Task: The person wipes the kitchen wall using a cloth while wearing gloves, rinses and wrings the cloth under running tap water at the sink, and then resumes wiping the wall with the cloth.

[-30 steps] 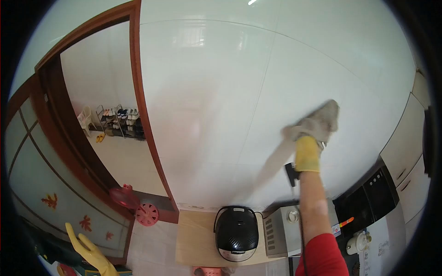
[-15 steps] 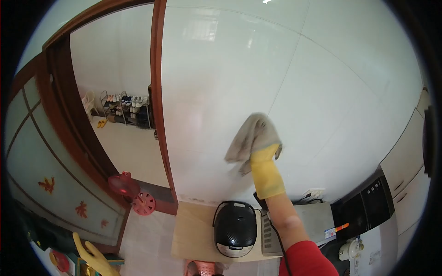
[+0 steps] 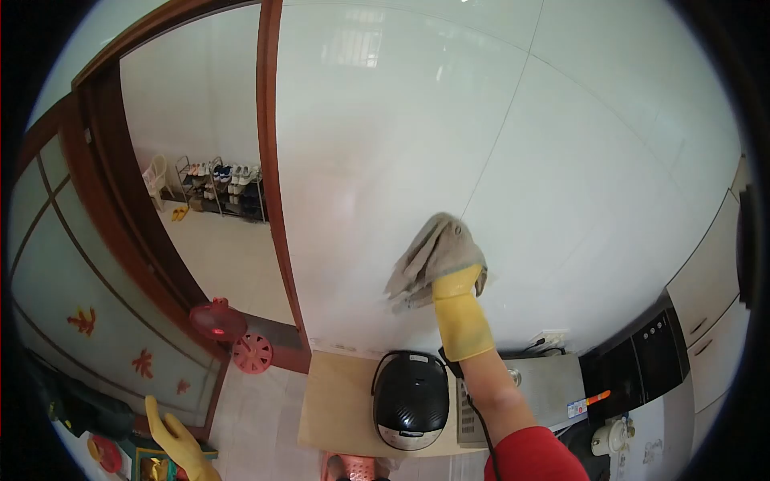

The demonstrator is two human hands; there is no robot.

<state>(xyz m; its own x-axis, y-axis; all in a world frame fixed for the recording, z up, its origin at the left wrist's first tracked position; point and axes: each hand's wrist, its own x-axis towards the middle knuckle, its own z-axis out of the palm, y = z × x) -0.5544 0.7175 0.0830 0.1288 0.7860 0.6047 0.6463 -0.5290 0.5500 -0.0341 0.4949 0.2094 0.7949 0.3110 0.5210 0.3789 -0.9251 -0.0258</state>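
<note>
A yellow rubber glove covers my right hand, which presses a grey-brown cloth flat against the white tiled wall. The cloth hides the fingers of that hand. Down at the lower left, my left hand is in a yellow glove too, with its fingers apart and nothing in it. Below the cloth, a black rice cooker stands on a light wooden surface.
Right of the cooker is a metal-topped appliance with a cable and a wall socket behind it. A black appliance stands further right. At the left are a doorway, a shoe rack and a red fan.
My right hand and the cloth have moved left and down across the wall from the right side. The last half second shows only a small downward shift. The left hand stays open.
</note>
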